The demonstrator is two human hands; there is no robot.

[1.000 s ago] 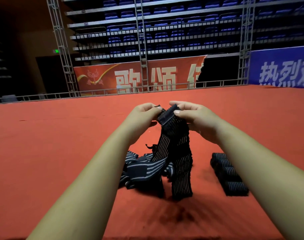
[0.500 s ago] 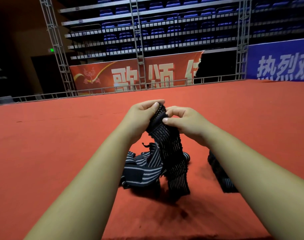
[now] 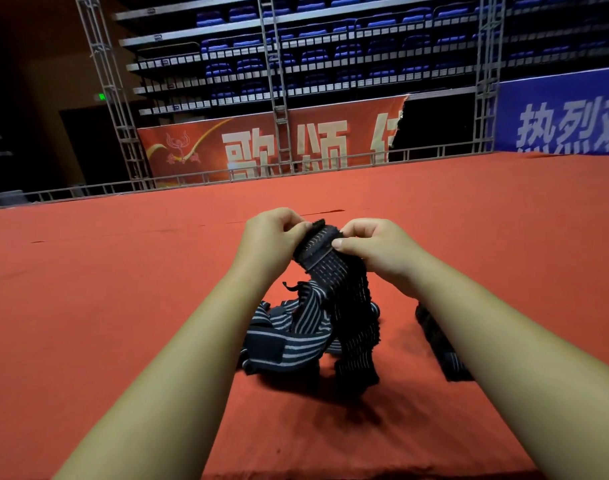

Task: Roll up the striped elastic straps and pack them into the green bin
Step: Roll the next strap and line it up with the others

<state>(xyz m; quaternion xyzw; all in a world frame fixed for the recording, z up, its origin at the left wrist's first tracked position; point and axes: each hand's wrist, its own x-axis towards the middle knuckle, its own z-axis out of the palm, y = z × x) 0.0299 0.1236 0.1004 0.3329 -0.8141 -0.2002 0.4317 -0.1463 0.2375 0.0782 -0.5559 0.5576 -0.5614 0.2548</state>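
A dark striped elastic strap (image 3: 344, 306) hangs from both my hands down to the red carpet. My left hand (image 3: 271, 240) pinches its top end from the left, and my right hand (image 3: 372, 247) pinches the same end from the right, where a small roll is forming. Under it lies a loose heap of more striped straps (image 3: 289, 337). A row of rolled straps (image 3: 438, 344) lies on the carpet to the right, partly hidden by my right forearm. No green bin is in view.
The red carpeted stage floor (image 3: 123, 306) stretches all round. A low metal rail (image 3: 226, 173) and truss posts edge the far side, with red and blue banners and tiered blue seats behind.
Both hands have worked the strap's top end, curling it tighter, and the hanging strap has drawn up slightly. The camera view shifted a little.
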